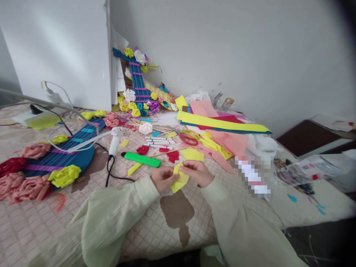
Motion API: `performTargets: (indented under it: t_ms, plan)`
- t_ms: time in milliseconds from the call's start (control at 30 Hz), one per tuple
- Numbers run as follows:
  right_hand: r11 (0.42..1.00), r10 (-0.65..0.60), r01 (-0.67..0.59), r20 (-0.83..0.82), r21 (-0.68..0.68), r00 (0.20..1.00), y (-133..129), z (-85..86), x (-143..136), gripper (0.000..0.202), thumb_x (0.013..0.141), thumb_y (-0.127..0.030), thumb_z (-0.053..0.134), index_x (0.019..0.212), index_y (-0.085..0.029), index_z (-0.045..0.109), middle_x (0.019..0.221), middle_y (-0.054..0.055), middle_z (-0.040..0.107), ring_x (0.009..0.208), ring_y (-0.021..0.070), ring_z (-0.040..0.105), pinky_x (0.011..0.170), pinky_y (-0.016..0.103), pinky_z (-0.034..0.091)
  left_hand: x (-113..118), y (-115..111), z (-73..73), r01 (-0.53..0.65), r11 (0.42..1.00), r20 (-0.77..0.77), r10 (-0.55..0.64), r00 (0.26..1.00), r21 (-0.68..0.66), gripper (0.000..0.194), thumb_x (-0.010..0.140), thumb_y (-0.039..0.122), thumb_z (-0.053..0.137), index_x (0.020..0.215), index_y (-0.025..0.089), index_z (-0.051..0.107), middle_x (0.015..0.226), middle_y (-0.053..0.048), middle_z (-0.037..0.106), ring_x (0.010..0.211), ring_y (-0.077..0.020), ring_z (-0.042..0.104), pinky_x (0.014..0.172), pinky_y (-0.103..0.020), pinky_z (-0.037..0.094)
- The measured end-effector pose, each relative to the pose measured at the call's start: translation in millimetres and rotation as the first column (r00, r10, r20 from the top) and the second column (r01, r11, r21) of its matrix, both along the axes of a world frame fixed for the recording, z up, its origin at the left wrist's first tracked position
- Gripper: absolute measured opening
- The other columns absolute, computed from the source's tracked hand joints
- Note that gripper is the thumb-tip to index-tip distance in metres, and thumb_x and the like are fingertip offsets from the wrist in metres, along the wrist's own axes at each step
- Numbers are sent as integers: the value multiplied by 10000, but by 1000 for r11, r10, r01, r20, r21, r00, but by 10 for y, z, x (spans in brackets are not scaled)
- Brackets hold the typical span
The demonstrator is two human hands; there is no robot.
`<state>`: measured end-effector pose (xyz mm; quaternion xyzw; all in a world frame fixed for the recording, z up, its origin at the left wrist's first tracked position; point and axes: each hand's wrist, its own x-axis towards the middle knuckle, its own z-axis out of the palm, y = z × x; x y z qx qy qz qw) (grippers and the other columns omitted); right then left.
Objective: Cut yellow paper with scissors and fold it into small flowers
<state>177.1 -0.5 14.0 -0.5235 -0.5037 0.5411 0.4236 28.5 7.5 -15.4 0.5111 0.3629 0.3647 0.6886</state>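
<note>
Between my two hands is a small piece of yellow crepe paper [181, 180], held above the near part of the table. My left hand [163, 178] pinches its left side with thumb and fingers. On the upper right edge, the fingers of my right hand [198, 172] are closed. Just behind my hands lie more yellow paper pieces [193, 154] and some red paper scraps [173, 156]. A green box cutter [142, 159] rests to the left of my hands, near a white glue gun [114, 142].
On the left lies a blue guitar-shaped board [83, 152] with paper flowers; another decorated guitar [137, 79] leans at the back. Scissors [189, 138], markers [159, 142] and crepe paper strips [222, 122] spread across the middle. A clear plastic bottle [308, 168] lies on the right.
</note>
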Motion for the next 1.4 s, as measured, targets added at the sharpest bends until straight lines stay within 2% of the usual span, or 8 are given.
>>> performTargets:
  t_ms: [133,333,467,633,767,933,1200,1400]
  plan:
    - [996,-79,78,25,44,997,9,-16,18,150,594,-287,641,633,-144,616,608,-23,575,572,85,477,565,220,366,10,8,5,-3,1000,-29,2,1000,-16,352,496,443,670,587,119,568,526,18,564,492,-80,499,482,-205,408]
    - [996,-77,77,1,39,997,11,-72,42,210,578,-317,660,656,-126,624,604,-10,580,556,87,480,537,216,375,10,13,-7,8,999,-79,-12,997,-53,415,525,528,607,599,128,525,462,26,556,402,-87,514,387,-193,403]
    - [986,-165,166,-41,23,985,11,-91,33,228,569,-337,662,654,-129,622,595,-3,587,537,92,492,513,217,387,3,12,-9,58,990,-71,-68,995,-126,430,533,539,592,657,131,530,491,10,592,445,-113,567,425,-204,441]
    - [986,-157,158,-15,47,987,14,-99,35,229,572,-347,660,645,-130,645,604,12,605,535,94,497,510,216,390,2,13,5,33,993,-103,-45,994,-115,438,500,540,613,615,123,542,444,27,557,395,-101,541,398,-197,423]
    - [972,-231,232,-20,46,973,23,-139,50,221,571,-341,663,644,-133,646,581,5,595,526,94,492,505,216,390,-3,12,53,52,981,-62,-65,996,-188,473,555,580,549,650,117,568,498,1,593,432,-116,564,425,-213,431]
    - [947,-313,317,-67,59,947,29,-217,64,227,571,-346,662,655,-136,644,603,10,602,550,110,514,528,230,406,-6,5,73,71,969,-60,-87,994,-236,394,464,439,694,615,102,556,503,-4,610,431,-97,561,421,-189,415]
    - [938,-336,338,-41,77,941,15,-221,72,253,564,-351,666,666,-120,646,609,25,609,551,118,522,524,241,424,-16,32,84,50,967,-139,-87,987,-249,285,520,349,689,569,105,550,438,13,600,364,-78,539,345,-159,378]
    - [968,-251,251,-44,-4,967,6,-174,84,278,559,-375,662,653,-116,629,562,4,576,499,92,492,471,214,396,-39,48,85,46,974,-173,-85,981,-221,239,539,316,680,542,116,548,420,29,591,352,-71,530,341,-156,382]
